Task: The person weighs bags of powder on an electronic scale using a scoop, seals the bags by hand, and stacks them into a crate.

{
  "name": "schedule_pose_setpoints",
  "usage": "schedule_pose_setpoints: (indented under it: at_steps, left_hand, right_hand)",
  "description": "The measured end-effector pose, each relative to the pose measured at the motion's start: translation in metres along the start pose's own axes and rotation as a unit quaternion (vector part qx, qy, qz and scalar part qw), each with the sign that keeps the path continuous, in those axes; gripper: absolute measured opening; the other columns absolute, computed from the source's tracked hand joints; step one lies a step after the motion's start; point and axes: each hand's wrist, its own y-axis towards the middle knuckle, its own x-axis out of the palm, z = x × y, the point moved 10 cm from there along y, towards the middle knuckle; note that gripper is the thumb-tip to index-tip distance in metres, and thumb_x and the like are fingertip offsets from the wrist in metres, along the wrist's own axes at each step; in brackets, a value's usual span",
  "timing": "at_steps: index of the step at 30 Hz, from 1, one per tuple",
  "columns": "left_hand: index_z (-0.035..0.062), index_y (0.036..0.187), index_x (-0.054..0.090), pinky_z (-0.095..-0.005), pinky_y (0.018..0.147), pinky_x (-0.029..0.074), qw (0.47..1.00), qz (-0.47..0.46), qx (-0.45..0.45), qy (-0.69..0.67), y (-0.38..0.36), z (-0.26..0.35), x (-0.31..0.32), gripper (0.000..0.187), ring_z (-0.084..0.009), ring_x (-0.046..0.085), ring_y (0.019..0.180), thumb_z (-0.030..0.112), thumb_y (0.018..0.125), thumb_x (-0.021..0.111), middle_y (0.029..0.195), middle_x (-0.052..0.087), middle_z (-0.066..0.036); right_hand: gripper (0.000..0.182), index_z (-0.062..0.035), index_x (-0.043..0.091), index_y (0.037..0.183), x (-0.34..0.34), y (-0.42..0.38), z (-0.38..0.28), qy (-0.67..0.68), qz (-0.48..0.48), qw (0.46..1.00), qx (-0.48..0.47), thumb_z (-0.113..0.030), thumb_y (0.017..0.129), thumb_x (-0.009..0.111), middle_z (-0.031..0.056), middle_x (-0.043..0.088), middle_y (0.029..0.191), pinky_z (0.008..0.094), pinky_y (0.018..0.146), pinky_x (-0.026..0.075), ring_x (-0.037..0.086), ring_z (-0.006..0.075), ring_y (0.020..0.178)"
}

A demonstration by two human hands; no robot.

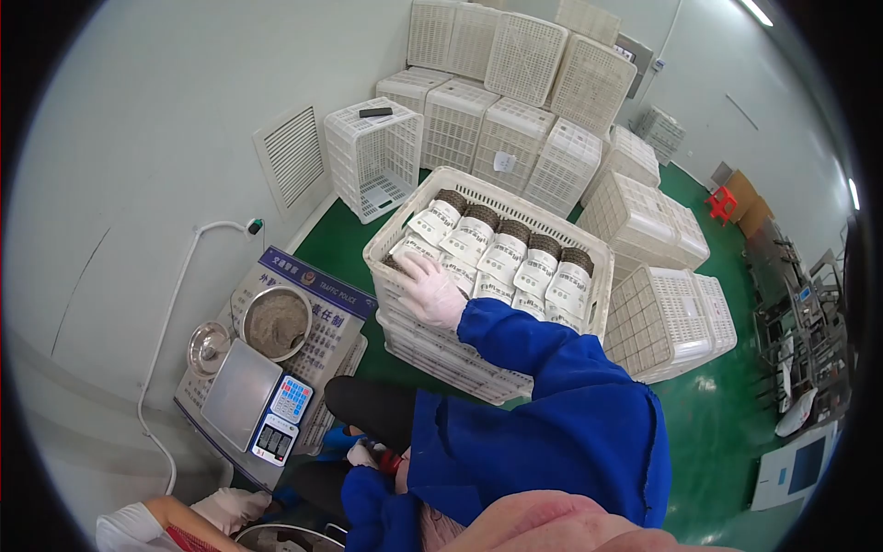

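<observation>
My right hand, in a white glove, lies fingers outstretched over the left end of the packs in a white plastic crate. Several white printed packs with dark patterned ends lie there in rows, some partly under the hand. Below, near my dark trousers, my left hand shows as a small bit of white glove by the blue sleeve. Something red is beside it, and its fingers are too hidden to read.
A digital scale and a metal bowl of greyish material stand on a printed board at left. A co-worker's gloved hand is at lower left. Stacked white crates line the back; more crates stand at right.
</observation>
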Motion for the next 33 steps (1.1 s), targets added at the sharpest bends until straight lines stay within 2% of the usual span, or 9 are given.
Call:
schedule_pose_setpoints:
  at_steps: [7, 12, 16, 19, 22, 26, 29, 32, 33]
  left_hand:
    - [0.0043, 0.115, 0.069, -0.0412, 0.076, 0.055, 1.0, -0.01, -0.007, -0.009, 0.0, -0.002, 0.007, 0.026, -0.0259, 0.067, 0.09, 0.024, 0.099, 0.064, 0.104, 0.07, -0.009]
    - [0.0044, 0.116, 0.069, -0.0409, 0.077, 0.055, 1.0, -0.019, -0.009, -0.01, -0.002, -0.001, 0.011, 0.026, -0.0258, 0.067, 0.09, 0.025, 0.099, 0.064, 0.104, 0.07, -0.009]
    - [0.0044, 0.116, 0.069, -0.0407, 0.077, 0.055, 1.0, -0.022, -0.005, -0.011, -0.002, 0.001, 0.012, 0.027, -0.0257, 0.067, 0.09, 0.025, 0.1, 0.064, 0.105, 0.07, -0.009]
    - [0.0045, 0.116, 0.068, -0.0406, 0.077, 0.055, 1.0, -0.023, 0.001, -0.02, -0.004, 0.003, 0.015, 0.027, -0.0257, 0.067, 0.091, 0.025, 0.1, 0.064, 0.105, 0.07, -0.009]
    - [0.0045, 0.117, 0.068, -0.0404, 0.077, 0.055, 0.999, -0.021, 0.005, -0.03, -0.011, 0.001, 0.014, 0.027, -0.0256, 0.067, 0.091, 0.025, 0.1, 0.064, 0.105, 0.07, -0.009]
    - [0.0046, 0.117, 0.068, -0.0403, 0.077, 0.055, 0.999, -0.017, 0.007, -0.037, -0.018, -0.001, 0.014, 0.028, -0.0255, 0.067, 0.091, 0.026, 0.1, 0.064, 0.105, 0.07, -0.008]
    - [0.0047, 0.117, 0.068, -0.0401, 0.077, 0.055, 0.999, -0.014, 0.005, -0.045, -0.021, -0.006, 0.01, 0.028, -0.0255, 0.067, 0.091, 0.026, 0.1, 0.064, 0.105, 0.07, -0.008]
    - [0.0047, 0.117, 0.068, -0.04, 0.078, 0.055, 0.999, -0.012, 0.004, -0.049, -0.025, -0.01, 0.01, 0.028, -0.0254, 0.067, 0.091, 0.026, 0.1, 0.064, 0.106, 0.07, -0.008]
    - [0.0047, 0.118, 0.068, -0.0399, 0.078, 0.055, 0.999, -0.01, 0.004, -0.052, -0.026, -0.011, 0.01, 0.028, -0.0254, 0.067, 0.091, 0.027, 0.1, 0.064, 0.106, 0.07, -0.008]
  right_hand:
    - [0.068, -0.0011, 0.048, 0.144, 0.041, -0.037, 0.072, -0.015, -0.074, 0.978, 0.193, -0.036, 0.089, 0.067, 0.027, 0.04, 0.154, 0.0573, 0.117, 0.032, 0.035, 0.0438, 0.145]
    - [0.071, 0.0023, 0.047, 0.145, 0.076, -0.054, 0.078, 0.048, -0.202, 0.948, 0.242, -0.037, 0.09, 0.067, 0.0242, 0.05, 0.147, 0.0477, 0.111, 0.043, 0.05, 0.041, 0.132]
    - [0.068, 0.0022, 0.048, 0.143, 0.07, -0.055, 0.074, 0.004, -0.169, 0.959, 0.226, -0.031, 0.087, 0.068, 0.0242, 0.05, 0.146, 0.0477, 0.109, 0.044, 0.051, 0.0409, 0.132]
    - [0.063, 0.0027, 0.051, 0.139, 0.025, -0.048, 0.026, 0.06, -0.019, 0.986, 0.154, -0.026, 0.086, 0.068, 0.025, 0.051, 0.144, 0.0478, 0.109, 0.045, 0.051, 0.0398, 0.132]
    - [0.056, 0.0016, 0.054, 0.137, 0.038, -0.048, -0.032, 0.201, -0.048, 0.975, 0.085, -0.024, 0.088, 0.066, 0.025, 0.054, 0.141, 0.0469, 0.11, 0.044, 0.053, 0.04, 0.131]
    - [0.053, -0.0011, 0.054, 0.141, 0.112, -0.077, -0.114, 0.417, -0.131, 0.895, 0.087, -0.028, 0.095, 0.063, 0.0229, 0.056, 0.142, 0.0439, 0.113, 0.043, 0.054, 0.0389, 0.132]
    - [0.053, 0.0, 0.059, 0.137, 0.168, -0.094, -0.173, 0.583, -0.247, 0.762, 0.137, -0.034, 0.096, 0.063, 0.0215, 0.064, 0.132, 0.0396, 0.11, 0.045, 0.06, 0.0336, 0.125]
    - [0.054, 0.0029, 0.057, 0.139, 0.172, -0.119, -0.216, 0.623, -0.375, 0.663, 0.182, -0.037, 0.102, 0.06, 0.0167, 0.063, 0.139, 0.0361, 0.108, 0.046, 0.058, 0.0256, 0.13]
    - [0.06, -0.0052, 0.052, 0.147, 0.186, -0.131, -0.229, 0.625, -0.434, 0.626, 0.171, -0.045, 0.102, 0.059, 0.0092, 0.064, 0.132, 0.0354, 0.098, 0.05, 0.061, 0.0177, 0.113]
